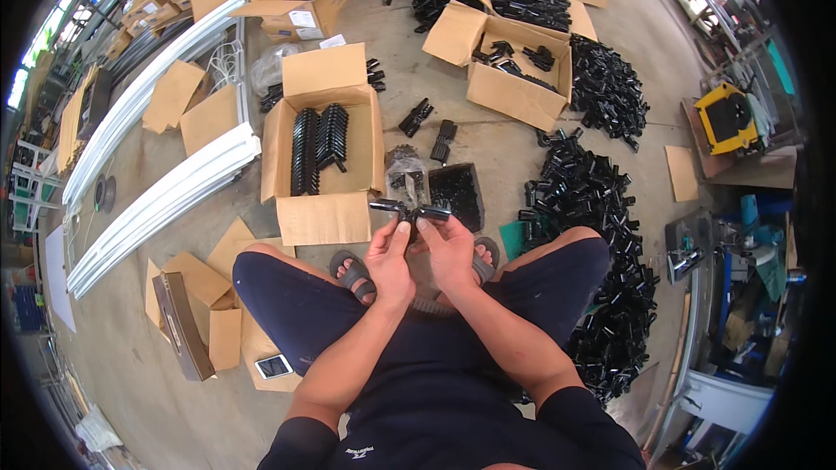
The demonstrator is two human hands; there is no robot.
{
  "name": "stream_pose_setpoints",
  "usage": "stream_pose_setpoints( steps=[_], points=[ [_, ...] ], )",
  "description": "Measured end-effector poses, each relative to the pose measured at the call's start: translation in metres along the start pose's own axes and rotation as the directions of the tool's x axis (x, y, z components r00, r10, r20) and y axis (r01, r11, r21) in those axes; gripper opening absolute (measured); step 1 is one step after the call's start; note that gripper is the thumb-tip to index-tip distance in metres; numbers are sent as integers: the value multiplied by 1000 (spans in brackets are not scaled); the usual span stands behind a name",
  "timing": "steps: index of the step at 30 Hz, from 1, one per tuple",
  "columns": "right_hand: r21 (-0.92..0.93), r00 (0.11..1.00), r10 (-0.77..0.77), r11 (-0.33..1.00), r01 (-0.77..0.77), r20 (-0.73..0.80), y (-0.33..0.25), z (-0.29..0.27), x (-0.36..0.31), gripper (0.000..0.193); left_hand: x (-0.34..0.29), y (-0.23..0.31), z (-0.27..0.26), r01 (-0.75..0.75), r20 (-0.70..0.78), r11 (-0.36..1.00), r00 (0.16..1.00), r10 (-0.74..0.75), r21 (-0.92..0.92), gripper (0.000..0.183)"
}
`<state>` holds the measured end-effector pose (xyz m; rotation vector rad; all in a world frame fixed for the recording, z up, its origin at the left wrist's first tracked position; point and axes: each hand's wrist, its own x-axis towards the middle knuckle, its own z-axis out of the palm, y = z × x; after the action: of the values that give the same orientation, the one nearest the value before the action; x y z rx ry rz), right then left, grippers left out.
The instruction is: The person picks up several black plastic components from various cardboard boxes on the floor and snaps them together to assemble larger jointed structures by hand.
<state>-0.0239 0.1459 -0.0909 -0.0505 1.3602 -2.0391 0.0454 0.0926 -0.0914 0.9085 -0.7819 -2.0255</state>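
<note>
My left hand (pixel 391 263) pinches a short, glossy black tubular part (pixel 384 204) between thumb and fingers. In my right hand (pixel 447 256) a similar black tubular part (pixel 435 212) is gripped the same way. The two parts meet between my thumbs; whether they are joined is hard to see. Just beyond my hands lie a clear plastic bag (pixel 406 164) of small dark pieces and a black tray (pixel 471 183) with small bits in it. To the left, an open cardboard box (pixel 372 130) contains neat rows of black parts (pixel 306 144).
Loose black parts (pixel 579 187) form a long heap along my right side. Another open box (pixel 515 94) stands far right, partly filled. White metal profiles (pixel 165 209), flat cardboard (pixel 228 235) and a phone (pixel 273 366) lie left. A yellow-framed item (pixel 728 118) sits at right.
</note>
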Motion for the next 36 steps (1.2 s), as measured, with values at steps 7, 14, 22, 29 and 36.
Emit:
stream_pose_setpoints(
  steps=[7, 14, 22, 29, 36],
  points=[
    [5, 1000, 5, 1000, -5, -1, -3, -1, -3, 15, 1, -2, -2, 1, 3, 1000, 1000, -1, 5, 21],
    [-20, 998, 4, 1000, -5, -57, -2, 1, -2, 14, -1, -2, 0, -14, 23, 1000, 1000, 13, 19, 22],
    [-28, 995, -28, 999, 26, -101, -1, 4, -4, 14, 0, -8, -4, -19, 23, 999, 1000, 18, 38, 22],
    [-66, 995, -76, 995, 72, -69, -3, 4, -10, 16, -1, -4, 0, -3, 17, 1000, 1000, 3, 22, 22],
    [-34, 996, -68, 997, 66, -52, -3, 3, -7, 13, -2, -2, 1, 8, 23, 1000, 1000, -8, -3, 21]
  ],
)
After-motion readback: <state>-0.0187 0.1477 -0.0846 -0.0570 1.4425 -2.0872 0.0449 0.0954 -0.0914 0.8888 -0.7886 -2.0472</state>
